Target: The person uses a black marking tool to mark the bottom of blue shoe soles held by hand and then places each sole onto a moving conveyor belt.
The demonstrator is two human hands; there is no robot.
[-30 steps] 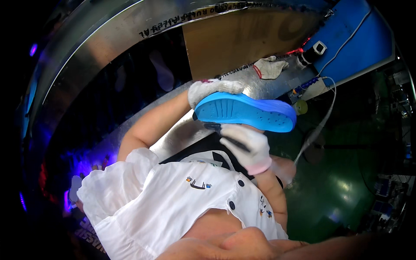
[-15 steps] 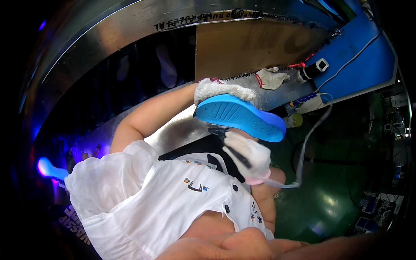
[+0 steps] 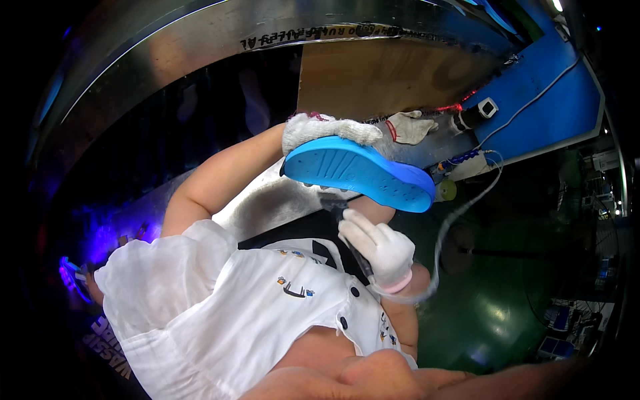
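Note:
My left hand (image 3: 327, 131), in a white knit glove, grips a bright blue shoe sole (image 3: 357, 172) from behind its far edge. The grooved, dimpled underside of the sole faces me, its heel-to-toe length slanting down to the right. Closed around a slim dark pen-like tool (image 3: 364, 264) is my right hand (image 3: 383, 250), in a smooth white glove. The tool's blurred dark tip lies just below the sole; whether they touch, I cannot tell. A clear hose (image 3: 441, 250) runs from the tool's back end up to the right.
A loose white glove (image 3: 410, 128) rests on the metal ledge beyond the sole. Behind it stands a brown cardboard sheet (image 3: 393, 77). To the right is a blue panel (image 3: 547, 93) with a cable. At far left, another person's hand (image 3: 95, 287) is beside a blue sole (image 3: 72, 277).
My left hand and the sole have shifted slightly left and up. My right hand stays below the sole, still around the tool, and the hose has swung a little left.

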